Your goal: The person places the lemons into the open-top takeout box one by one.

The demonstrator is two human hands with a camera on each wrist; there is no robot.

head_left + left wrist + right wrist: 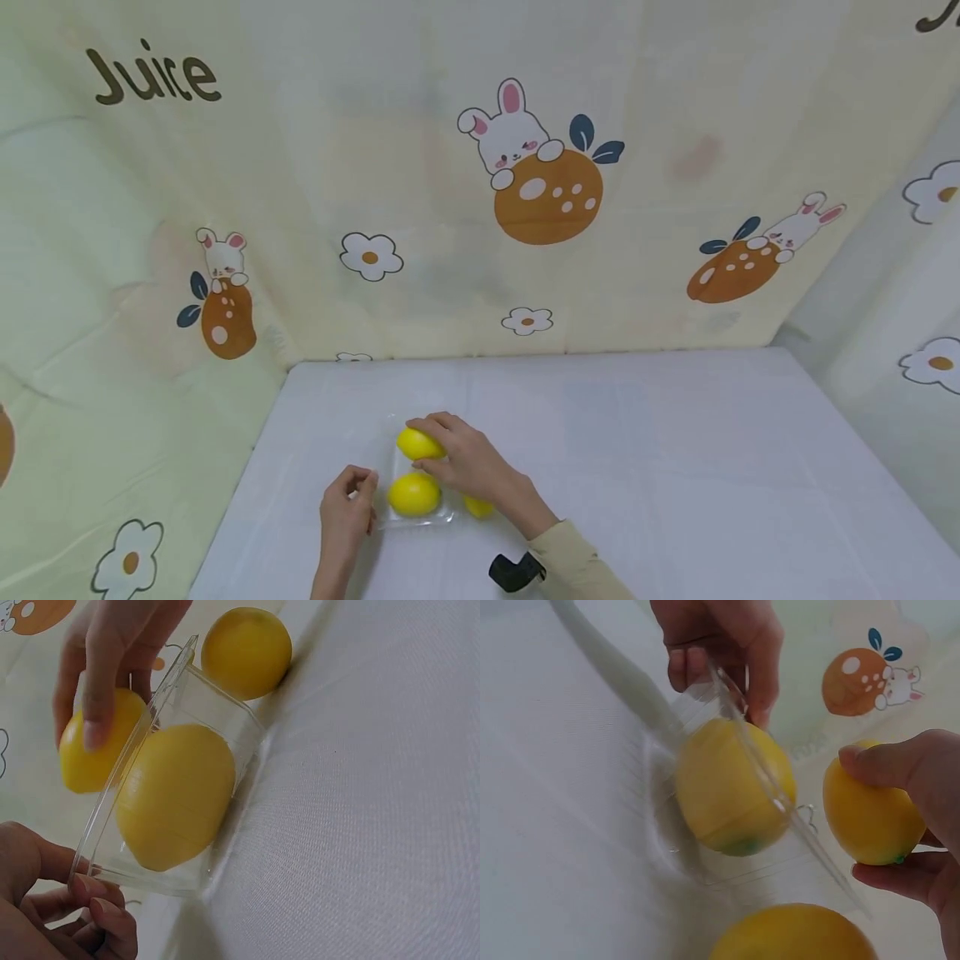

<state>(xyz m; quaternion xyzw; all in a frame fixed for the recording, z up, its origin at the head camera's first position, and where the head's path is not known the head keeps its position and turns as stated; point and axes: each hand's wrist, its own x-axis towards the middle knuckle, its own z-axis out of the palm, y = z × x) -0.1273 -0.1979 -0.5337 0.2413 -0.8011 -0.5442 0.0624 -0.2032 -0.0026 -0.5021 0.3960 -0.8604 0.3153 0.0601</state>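
A clear plastic box [429,522] stands on the table with one yellow lemon [414,495] inside it. My left hand [349,506] pinches the box's rim between thumb and fingers, as the left wrist view shows. Above the far part of the box, my right hand [471,463] grips a second lemon [417,444], thumb on one side and fingers on the other. In the right wrist view this held lemon [871,804] is apart from the box's rim. A third lemon [477,507] lies on the table just right of the box, partly hidden under the right arm.
The white table [637,475] stretches away to the right. A patterned curtain [420,167] with rabbits and flowers hangs behind and on both sides. A black object [516,572] is beside the right sleeve [581,558].
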